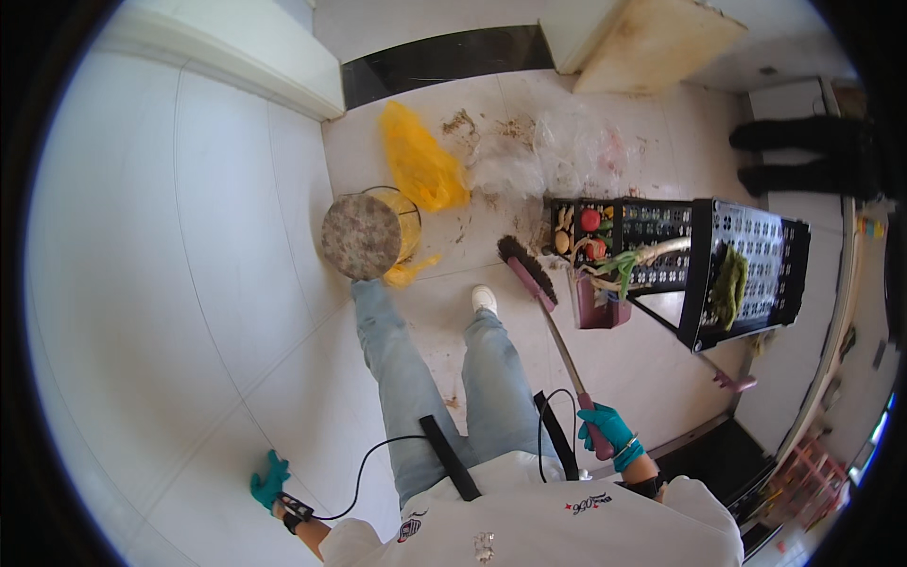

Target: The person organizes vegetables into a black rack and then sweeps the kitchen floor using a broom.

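Note:
My right hand (608, 434), in a teal glove, grips the pink handle of a long broom (563, 344). The broom's dark bristles touch the tiled floor beside a pink dustpan (587, 312). My left hand (271, 479), gloved in teal too, is at the lower left with fingers apart and nothing in it. Beyond my feet lie brown debris (515, 127), clear plastic bags (577, 145) and a crumpled yellow plastic bag (423, 166).
A round bin with a mottled top (361, 236) stands by my left foot. On the right is a black rack (755, 266) with vegetables in its baskets. A person in dark trousers (808, 156) stands at the upper right. A white wall (142, 248) runs along the left.

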{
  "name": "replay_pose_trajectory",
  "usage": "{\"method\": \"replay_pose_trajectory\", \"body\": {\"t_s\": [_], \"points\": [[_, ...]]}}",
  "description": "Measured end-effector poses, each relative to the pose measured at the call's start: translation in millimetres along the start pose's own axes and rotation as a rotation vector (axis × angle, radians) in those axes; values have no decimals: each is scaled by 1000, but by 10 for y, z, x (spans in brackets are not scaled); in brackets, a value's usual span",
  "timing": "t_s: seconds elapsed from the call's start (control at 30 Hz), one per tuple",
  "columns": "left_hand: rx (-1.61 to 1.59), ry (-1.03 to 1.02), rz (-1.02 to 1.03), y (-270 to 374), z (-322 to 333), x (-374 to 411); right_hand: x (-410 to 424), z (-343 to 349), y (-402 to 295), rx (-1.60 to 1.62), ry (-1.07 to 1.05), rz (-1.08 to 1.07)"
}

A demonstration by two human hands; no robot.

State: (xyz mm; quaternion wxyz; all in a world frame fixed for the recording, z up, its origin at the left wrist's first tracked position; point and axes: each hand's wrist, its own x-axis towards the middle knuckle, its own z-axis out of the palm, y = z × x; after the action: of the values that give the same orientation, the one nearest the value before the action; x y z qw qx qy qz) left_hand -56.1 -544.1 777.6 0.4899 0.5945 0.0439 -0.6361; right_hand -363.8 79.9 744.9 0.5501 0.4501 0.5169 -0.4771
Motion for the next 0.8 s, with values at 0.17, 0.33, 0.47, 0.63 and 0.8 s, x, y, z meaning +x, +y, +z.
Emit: {"method": "replay_pose_trajectory", "body": {"t_s": [0.17, 0.33, 0.47, 0.63, 0.8], "points": [[53, -34, -28, -298, 244, -120, -28, 97, -16, 77, -8, -27], [114, -44, -38, -370, 286, -57, 17, 100, 155, 186, 5, -35], [118, -14, -20, -325, 148, -23, -20, 167, 122, 206, -3, -18], [106, 23, -1, -104, -51, -41, -22, 179, -30, 101, 19, -3], [85, 54, -23, 104, -165, 11, -102, 165, -278, 17, 50, 35]]}}
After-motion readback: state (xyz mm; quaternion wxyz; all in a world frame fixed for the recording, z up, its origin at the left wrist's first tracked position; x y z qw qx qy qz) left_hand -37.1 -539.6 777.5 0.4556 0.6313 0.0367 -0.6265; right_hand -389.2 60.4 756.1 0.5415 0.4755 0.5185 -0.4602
